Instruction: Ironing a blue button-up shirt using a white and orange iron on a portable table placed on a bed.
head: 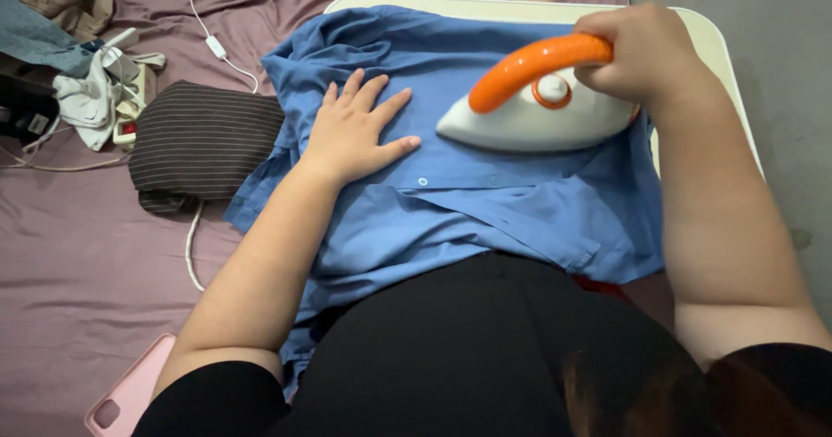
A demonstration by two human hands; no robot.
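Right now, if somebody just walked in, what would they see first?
Probably the iron, white with a bright orange handle, gripped by the right hand and resting on a blue shirt spread over a pale board. The left hand lies flat on the shirt just left of the iron. A striped cushion sits on the purple sheet further left.

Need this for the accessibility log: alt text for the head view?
A person's right hand grips the orange handle of a white iron resting on a blue shirt, while the left hand lies flat on the shirt. The shirt lies on a cream board over a mauve sheet, with a striped cushion beside it.
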